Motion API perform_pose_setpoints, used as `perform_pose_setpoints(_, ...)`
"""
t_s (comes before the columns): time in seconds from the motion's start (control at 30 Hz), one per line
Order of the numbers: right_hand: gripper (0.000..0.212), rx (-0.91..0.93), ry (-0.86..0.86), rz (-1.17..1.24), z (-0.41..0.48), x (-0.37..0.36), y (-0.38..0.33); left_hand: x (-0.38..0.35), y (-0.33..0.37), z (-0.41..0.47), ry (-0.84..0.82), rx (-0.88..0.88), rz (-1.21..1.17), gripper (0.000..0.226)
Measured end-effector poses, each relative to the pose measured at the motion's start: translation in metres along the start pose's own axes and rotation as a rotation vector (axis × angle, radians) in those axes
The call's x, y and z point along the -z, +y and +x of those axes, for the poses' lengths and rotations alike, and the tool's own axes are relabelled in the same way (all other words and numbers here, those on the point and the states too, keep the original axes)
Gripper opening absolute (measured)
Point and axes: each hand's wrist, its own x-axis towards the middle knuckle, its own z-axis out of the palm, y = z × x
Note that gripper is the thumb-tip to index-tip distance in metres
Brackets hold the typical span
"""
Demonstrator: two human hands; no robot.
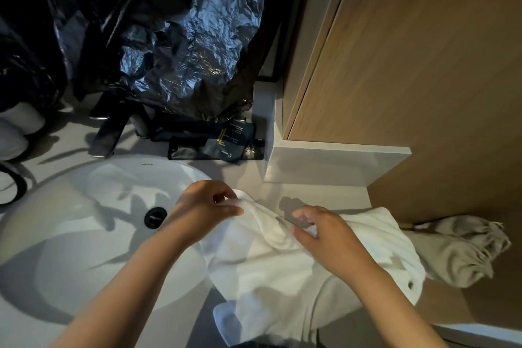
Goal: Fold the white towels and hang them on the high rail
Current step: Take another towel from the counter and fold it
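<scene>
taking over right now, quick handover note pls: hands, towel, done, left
Left grip pinches the white towel at its far corner, beside the sink.
Right grip sits over a fold mid-towel, fingers bent; hold unclear.
Towel lies rumpled on the counter, not folded.
Left: fold it, then hang it; the rail is out of view.

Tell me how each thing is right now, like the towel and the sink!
white towel, unfolded, bunched on the counter.
left hand, pinches the towel's edge.
right hand, fingers bent over the towel, no clear grip.
sink, no water in it.
black bag, crumpled.
</scene>
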Motion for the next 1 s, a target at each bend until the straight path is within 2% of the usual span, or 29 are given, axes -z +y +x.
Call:
perform_pose_setpoints(0.17, 0.03, 0.046, -0.003, 0.11, -0.006, 0.0, -0.006, 0.013, 0.014, -0.024, 0.066, -0.151, -0.05, 0.012)
perform_pose_setpoints(0.47, 0.031, 0.236, 0.171, 0.28, -0.017, -0.003, -0.035, 0.03, 0.047, -0.051, 0.223, -0.281, -0.208, 0.034)
perform_pose_setpoints(0.53, 0.025, 0.275, 0.226, 0.299, -0.018, -0.002, -0.04, 0.032, 0.055, -0.057, 0.225, -0.297, -0.32, 0.038)
perform_pose_setpoints(0.63, 0.003, 0.352, 0.32, 0.303, -0.02, 0.004, -0.045, 0.036, 0.063, -0.069, 0.227, -0.325, -0.418, 0.04)
perform_pose_setpoints(0.8, 0.023, 0.357, 0.366, 0.403, -0.031, 0.023, -0.046, 0.044, 0.062, -0.076, 0.296, -0.3, -0.347, 0.034)
perform_pose_setpoints(0.93, 0.023, 0.342, 0.306, 0.535, -0.038, 0.04, -0.052, 0.041, 0.059, -0.078, 0.297, -0.297, -0.266, 0.031)
perform_pose_setpoints(1.0, 0.021, 0.349, 0.291, 0.44, -0.041, 0.05, -0.05, 0.037, 0.059, -0.08, 0.308, -0.29, -0.258, 0.028)
